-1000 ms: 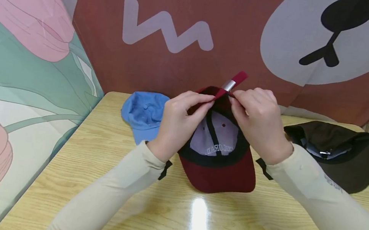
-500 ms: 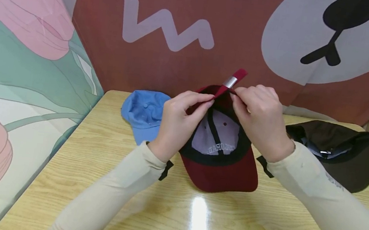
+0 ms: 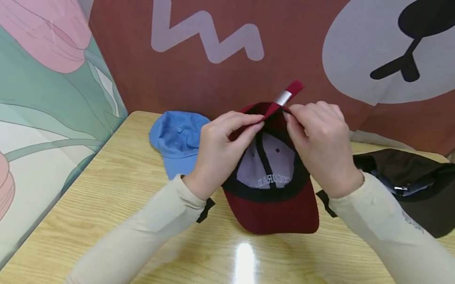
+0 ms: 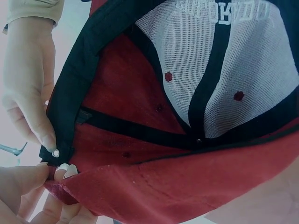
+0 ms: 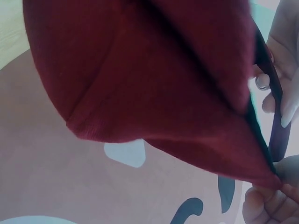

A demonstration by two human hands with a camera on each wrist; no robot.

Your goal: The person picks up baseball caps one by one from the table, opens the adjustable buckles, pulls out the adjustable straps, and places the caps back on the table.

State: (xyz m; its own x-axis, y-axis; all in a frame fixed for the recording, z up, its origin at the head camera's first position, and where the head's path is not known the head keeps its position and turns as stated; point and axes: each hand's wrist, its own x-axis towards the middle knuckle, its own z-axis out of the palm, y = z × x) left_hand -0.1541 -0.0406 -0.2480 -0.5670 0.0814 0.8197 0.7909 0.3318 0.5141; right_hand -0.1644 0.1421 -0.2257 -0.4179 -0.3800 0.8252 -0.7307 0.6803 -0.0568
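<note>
In the head view a dark red baseball cap (image 3: 271,218) is held with its brim toward me and its inside showing. White mesh backing, mirrored lettering and a black sweatband line the front. My left hand (image 3: 224,146) pinches the cap's back edge at the strap between thumb and fingers. Close to it, my right hand (image 3: 321,141) pinches the other side of the back opening. Between them a red strap with a silver buckle (image 3: 283,98) sticks up past the edge. The left wrist view shows the cap's red inner panels (image 4: 124,88) from close by.
A blue cap (image 3: 178,138) lies at the left, partly behind my left hand. At the right rests a dark brown cap (image 3: 436,215), partly behind my right sleeve. They lie on a wood-grain table (image 3: 145,255), with printed cloth (image 3: 217,84) hanging behind.
The red cap has risen slightly, its brim and strap end a little higher. My right hand has moved up slightly; the left stays nearly in place. Both keep their pinch.
</note>
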